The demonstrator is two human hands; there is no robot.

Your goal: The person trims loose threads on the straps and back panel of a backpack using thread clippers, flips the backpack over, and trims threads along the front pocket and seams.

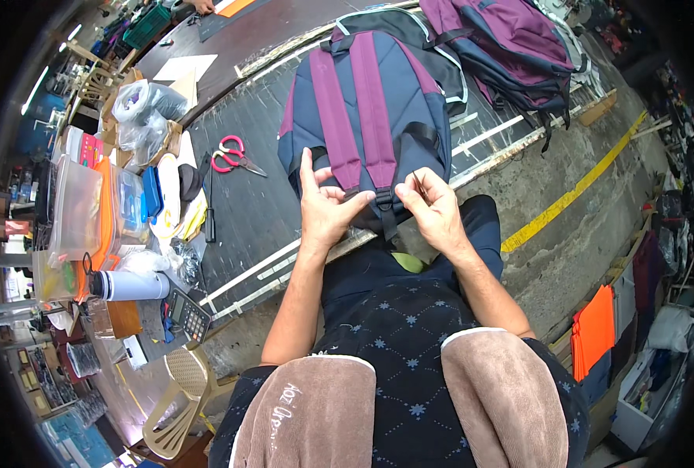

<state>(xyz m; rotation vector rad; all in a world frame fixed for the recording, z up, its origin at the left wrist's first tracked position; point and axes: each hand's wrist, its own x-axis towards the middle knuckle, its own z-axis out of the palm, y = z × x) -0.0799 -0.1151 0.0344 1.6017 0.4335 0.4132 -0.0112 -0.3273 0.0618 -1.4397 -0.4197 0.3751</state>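
A navy backpack (413,86) with purple shoulder straps (374,117) lies on the table in front of me, straps up and lower end toward me. My left hand (325,209) rests at the lower end of the left strap, fingers spread and index stretched along the bag; its thumb reaches to the black buckle (383,200). Just right of the buckle, my right hand (438,214) is closed on a small dark metal tool (419,186), mostly hidden by the fingers. A black webbing end (390,227) hangs below the buckle.
Red-handled scissors (236,156) lie left of the bag. Further left are plastic containers (78,207), a white bottle (132,285) and a calculator (188,314). Another purple-navy backpack (511,51) sits at the far right. At the top, another person's hand (201,6) shows.
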